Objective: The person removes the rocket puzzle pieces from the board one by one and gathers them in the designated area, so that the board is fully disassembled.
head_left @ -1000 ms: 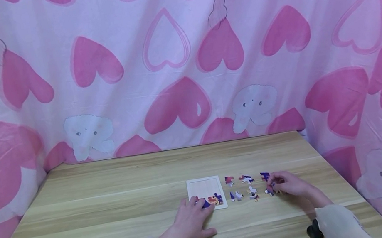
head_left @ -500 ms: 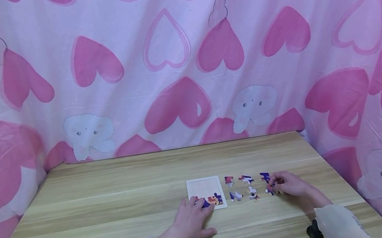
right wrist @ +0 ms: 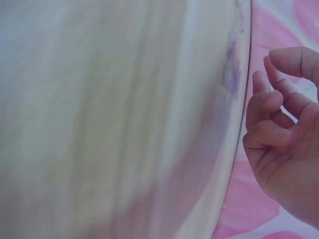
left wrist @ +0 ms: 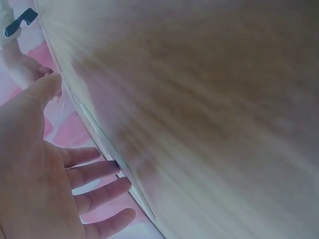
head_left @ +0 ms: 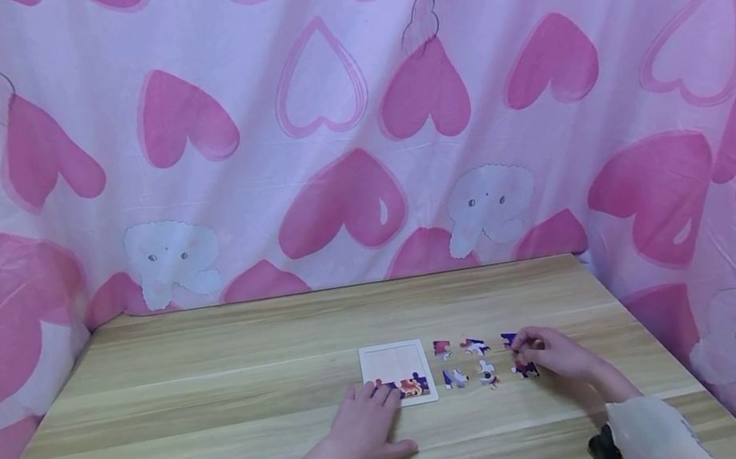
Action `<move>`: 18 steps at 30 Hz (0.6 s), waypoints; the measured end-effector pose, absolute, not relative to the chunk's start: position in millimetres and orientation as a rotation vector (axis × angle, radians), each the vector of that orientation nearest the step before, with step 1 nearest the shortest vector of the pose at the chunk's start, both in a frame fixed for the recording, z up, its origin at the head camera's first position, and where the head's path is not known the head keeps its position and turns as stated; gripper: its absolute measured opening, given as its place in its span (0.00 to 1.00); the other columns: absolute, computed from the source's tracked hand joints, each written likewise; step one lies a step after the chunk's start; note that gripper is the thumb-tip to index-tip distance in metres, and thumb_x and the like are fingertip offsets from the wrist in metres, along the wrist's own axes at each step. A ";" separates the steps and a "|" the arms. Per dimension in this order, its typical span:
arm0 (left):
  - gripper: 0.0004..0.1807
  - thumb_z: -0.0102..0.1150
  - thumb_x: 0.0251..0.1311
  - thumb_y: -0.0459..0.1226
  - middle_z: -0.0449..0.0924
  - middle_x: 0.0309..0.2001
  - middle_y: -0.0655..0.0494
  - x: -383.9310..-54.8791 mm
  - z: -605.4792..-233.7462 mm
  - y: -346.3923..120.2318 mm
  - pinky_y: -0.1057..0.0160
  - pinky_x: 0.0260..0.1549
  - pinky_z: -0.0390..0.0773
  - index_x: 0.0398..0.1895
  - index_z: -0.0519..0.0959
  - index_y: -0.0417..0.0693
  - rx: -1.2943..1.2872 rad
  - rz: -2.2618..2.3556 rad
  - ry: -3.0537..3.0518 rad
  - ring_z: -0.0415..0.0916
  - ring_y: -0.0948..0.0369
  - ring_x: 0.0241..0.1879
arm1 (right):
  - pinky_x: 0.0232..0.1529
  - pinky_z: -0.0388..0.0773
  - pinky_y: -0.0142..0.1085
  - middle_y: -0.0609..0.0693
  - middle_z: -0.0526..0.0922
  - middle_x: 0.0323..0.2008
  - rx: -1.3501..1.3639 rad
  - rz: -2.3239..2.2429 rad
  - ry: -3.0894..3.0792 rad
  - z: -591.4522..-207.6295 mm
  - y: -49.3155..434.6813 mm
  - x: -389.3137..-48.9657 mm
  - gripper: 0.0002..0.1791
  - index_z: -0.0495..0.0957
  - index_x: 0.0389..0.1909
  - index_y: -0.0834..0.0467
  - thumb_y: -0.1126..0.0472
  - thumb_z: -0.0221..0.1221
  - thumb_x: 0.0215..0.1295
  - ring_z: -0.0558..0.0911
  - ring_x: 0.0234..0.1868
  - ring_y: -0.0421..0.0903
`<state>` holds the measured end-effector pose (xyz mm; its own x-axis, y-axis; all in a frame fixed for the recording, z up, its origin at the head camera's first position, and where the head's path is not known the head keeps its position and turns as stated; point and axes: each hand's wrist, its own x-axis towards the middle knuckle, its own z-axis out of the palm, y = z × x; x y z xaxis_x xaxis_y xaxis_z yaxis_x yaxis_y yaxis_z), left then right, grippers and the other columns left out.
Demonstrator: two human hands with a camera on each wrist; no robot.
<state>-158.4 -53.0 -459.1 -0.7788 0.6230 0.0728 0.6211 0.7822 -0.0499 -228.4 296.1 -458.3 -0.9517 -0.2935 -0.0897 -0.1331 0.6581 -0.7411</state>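
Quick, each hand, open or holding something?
Left hand: open, at the puzzle tray.
Right hand: curled by puzzle pieces; can't tell whether it's pinching one.

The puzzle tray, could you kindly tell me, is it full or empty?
Neither: the tray is partly filled. Pieces lie along its near side, while the far part is bare.

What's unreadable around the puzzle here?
Head: lower-left corner of the puzzle frame, covered by the left hand.
Head: part of the upper-right loose piece, behind the right hand.
Head: whether that hand pinches anything; too small.
Right wrist: prints on the loose pieces, blurred.
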 end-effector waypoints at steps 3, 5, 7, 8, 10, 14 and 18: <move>0.43 0.40 0.47 0.68 0.69 0.53 0.50 -157.0 -456.4 -55.4 0.45 0.47 0.63 0.55 0.68 0.45 -1.008 0.010 -2.911 0.64 0.51 0.52 | 0.28 0.68 0.36 0.52 0.73 0.30 -0.409 -1.177 2.670 -454.4 289.4 -229.4 0.08 0.73 0.38 0.63 0.65 0.53 0.60 0.70 0.30 0.47; 0.43 0.40 0.48 0.68 0.68 0.54 0.50 -156.3 -455.3 -56.6 0.45 0.48 0.63 0.56 0.69 0.45 -1.010 0.005 -2.928 0.64 0.51 0.53 | 0.29 0.69 0.36 0.52 0.73 0.30 -0.453 -1.175 2.671 -451.2 282.9 -230.0 0.08 0.73 0.39 0.64 0.65 0.53 0.59 0.71 0.31 0.47; 0.43 0.39 0.48 0.68 0.67 0.56 0.50 -155.6 -454.6 -57.8 0.45 0.49 0.62 0.56 0.68 0.45 -1.013 0.004 -2.943 0.63 0.51 0.54 | 0.31 0.70 0.35 0.52 0.74 0.31 -0.494 -1.165 2.676 -448.6 275.7 -230.7 0.09 0.73 0.39 0.64 0.65 0.53 0.59 0.71 0.32 0.46; 0.43 0.39 0.48 0.68 0.67 0.56 0.50 -155.4 -454.6 -58.2 0.45 0.49 0.62 0.57 0.68 0.45 -1.014 0.004 -2.948 0.62 0.51 0.55 | 0.32 0.70 0.36 0.52 0.74 0.32 -0.507 -1.158 2.673 -447.6 271.8 -231.2 0.09 0.73 0.39 0.64 0.65 0.53 0.59 0.71 0.32 0.46; 0.42 0.39 0.49 0.67 0.66 0.57 0.50 -155.4 -454.5 -59.1 0.45 0.50 0.61 0.57 0.68 0.46 -1.015 -0.009 -2.959 0.61 0.50 0.55 | 0.31 0.70 0.36 0.52 0.74 0.33 -0.524 -1.144 2.671 -446.7 264.1 -232.3 0.08 0.73 0.39 0.63 0.65 0.53 0.59 0.70 0.33 0.46; 0.41 0.40 0.50 0.67 0.65 0.57 0.49 -155.5 -454.4 -60.8 0.46 0.50 0.61 0.57 0.68 0.45 -1.025 -0.035 -2.951 0.62 0.50 0.55 | 0.28 0.71 0.35 0.51 0.73 0.32 -0.583 -1.144 2.639 -447.1 248.5 -235.1 0.08 0.74 0.39 0.62 0.64 0.53 0.59 0.70 0.31 0.46; 0.40 0.42 0.49 0.66 0.66 0.57 0.48 -155.3 -454.1 -61.9 0.47 0.49 0.63 0.55 0.70 0.45 -1.038 -0.052 -2.921 0.63 0.50 0.53 | 0.27 0.71 0.34 0.50 0.73 0.31 -0.665 -1.172 2.593 -448.2 231.9 -237.9 0.08 0.74 0.39 0.63 0.64 0.53 0.60 0.71 0.31 0.46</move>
